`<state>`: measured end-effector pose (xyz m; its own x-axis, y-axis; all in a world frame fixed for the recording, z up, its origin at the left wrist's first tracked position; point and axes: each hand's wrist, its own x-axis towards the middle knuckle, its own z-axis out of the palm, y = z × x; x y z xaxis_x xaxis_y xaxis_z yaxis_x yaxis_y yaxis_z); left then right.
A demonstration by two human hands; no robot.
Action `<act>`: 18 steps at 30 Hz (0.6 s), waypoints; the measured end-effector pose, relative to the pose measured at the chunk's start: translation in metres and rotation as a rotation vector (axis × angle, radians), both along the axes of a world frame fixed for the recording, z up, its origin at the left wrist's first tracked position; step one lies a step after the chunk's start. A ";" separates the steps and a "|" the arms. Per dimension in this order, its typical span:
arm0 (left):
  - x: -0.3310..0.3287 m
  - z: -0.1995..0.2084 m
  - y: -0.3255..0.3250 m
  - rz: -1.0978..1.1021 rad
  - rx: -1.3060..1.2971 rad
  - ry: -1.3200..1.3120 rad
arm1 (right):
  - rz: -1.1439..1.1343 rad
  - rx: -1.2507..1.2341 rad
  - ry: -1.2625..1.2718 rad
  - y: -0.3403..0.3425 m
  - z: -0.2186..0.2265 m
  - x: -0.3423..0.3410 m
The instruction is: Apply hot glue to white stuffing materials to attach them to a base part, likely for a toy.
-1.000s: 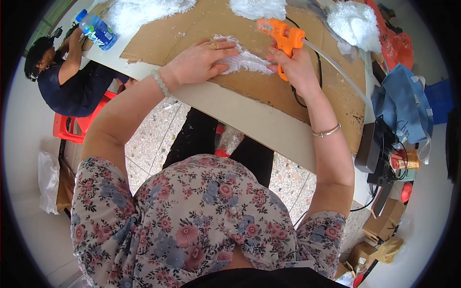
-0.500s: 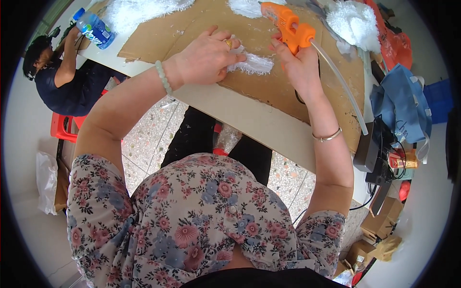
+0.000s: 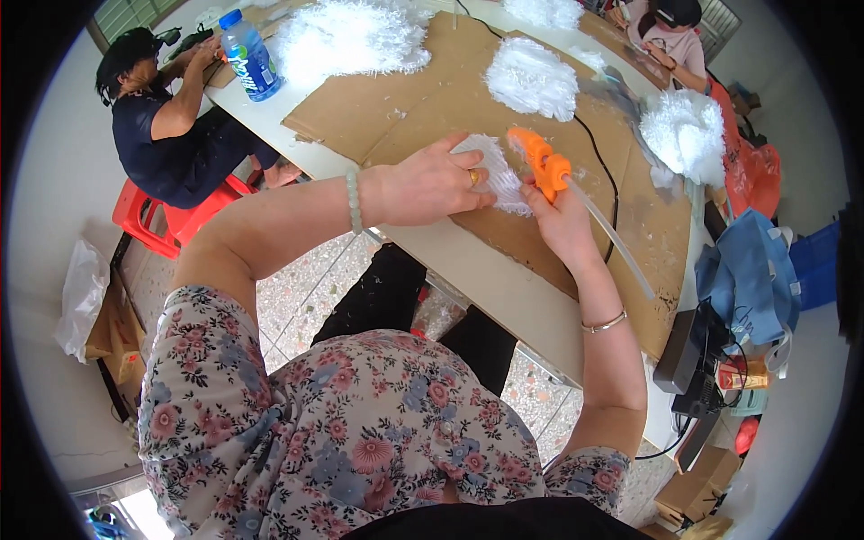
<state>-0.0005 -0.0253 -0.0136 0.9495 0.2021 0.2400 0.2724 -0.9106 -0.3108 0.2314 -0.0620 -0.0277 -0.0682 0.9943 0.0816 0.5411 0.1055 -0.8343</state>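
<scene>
On the brown cardboard lies a small white fringed piece (image 3: 491, 169), ridged and fluffy at its edges. My left hand (image 3: 438, 184), with a ring and a bead bracelet, grips it from the left, fingers curled over it and partly covering it. My right hand (image 3: 565, 223) is wrapped round the handle of an orange hot glue gun (image 3: 546, 167). A long pale glue stick (image 3: 614, 238) juts out of the gun's back toward me. The gun's nozzle end is close to the piece's far right side; whether it touches cannot be made out.
Cardboard (image 3: 423, 117) covers the white table. Fluffy white bundles (image 3: 533, 77) lie farther back, and a black cord (image 3: 601, 153) runs across at right. A blue-capped bottle (image 3: 249, 58) stands far left. Co-workers sit at the left (image 3: 148, 99) and far right (image 3: 670, 40).
The glue gun has come down closer to the white piece, beside my left hand. My view has tilted up, showing more of the table and a second co-worker.
</scene>
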 end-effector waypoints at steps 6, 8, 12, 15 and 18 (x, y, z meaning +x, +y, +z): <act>-0.020 -0.006 0.011 0.190 -0.337 -0.059 | -0.015 -0.024 0.077 0.001 -0.002 0.008; -0.025 -0.001 0.008 0.224 -0.378 -0.090 | 0.050 0.023 0.153 0.008 -0.008 0.013; -0.023 0.005 0.009 0.126 -0.449 -0.298 | 0.048 -0.024 0.184 0.013 -0.004 0.010; -0.005 0.006 0.006 0.048 -0.491 -0.423 | 0.049 -0.012 0.248 0.015 -0.009 0.015; 0.010 -0.006 0.001 0.014 -0.426 -0.410 | 0.034 -0.029 0.268 0.010 -0.004 0.013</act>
